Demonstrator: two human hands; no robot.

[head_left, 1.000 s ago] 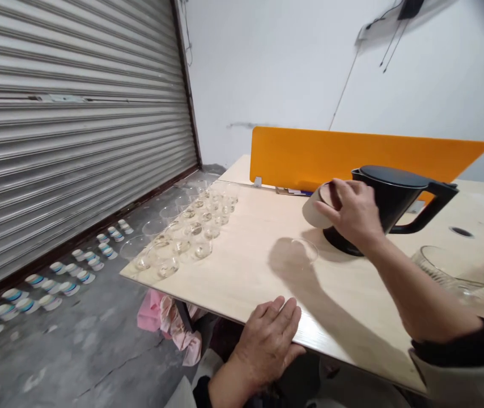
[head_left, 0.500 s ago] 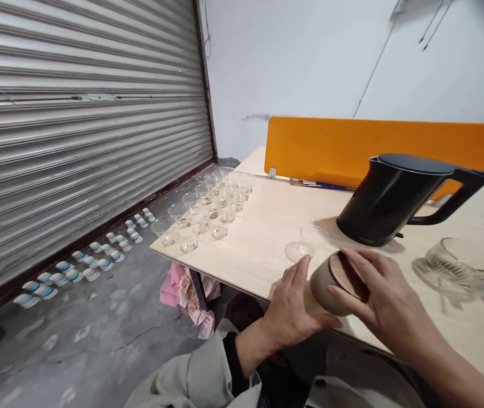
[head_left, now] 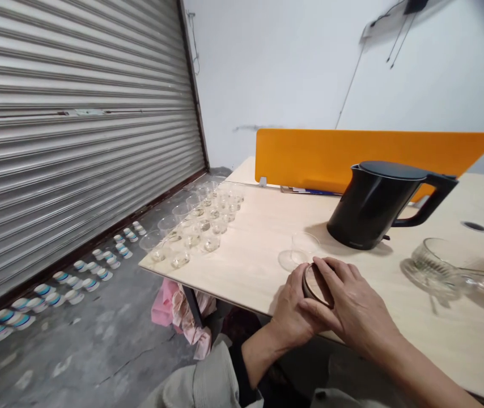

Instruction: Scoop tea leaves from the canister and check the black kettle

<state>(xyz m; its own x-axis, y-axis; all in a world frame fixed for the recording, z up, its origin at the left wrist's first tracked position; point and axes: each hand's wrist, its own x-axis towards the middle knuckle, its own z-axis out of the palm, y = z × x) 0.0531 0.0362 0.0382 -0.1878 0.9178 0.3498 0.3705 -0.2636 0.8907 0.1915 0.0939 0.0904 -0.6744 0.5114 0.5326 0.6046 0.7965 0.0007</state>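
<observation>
A small round beige jar with a brown wooden lid [head_left: 316, 283] is held near the table's front edge. My left hand [head_left: 291, 309] is wrapped round the jar's body. My right hand [head_left: 350, 309] grips the lid from above with curled fingers. Just beyond the jar stands a single clear plastic cup [head_left: 304, 247]. A black electric kettle [head_left: 373, 207] stands further back on the light wooden table [head_left: 259, 249].
Several clear cups [head_left: 195, 226] are grouped at the table's left corner. A glass pitcher [head_left: 440, 266] lies to the right. An orange divider [head_left: 352, 153] crosses the back. Small paper cups [head_left: 67, 283] line the floor by the roller shutter [head_left: 76, 124]. Pink cloth [head_left: 174, 311] hangs under the table.
My right hand brought the jar from beside the kettle to the front edge. My left hand left the table edge and closed round the jar; both hands have tightened on it.
</observation>
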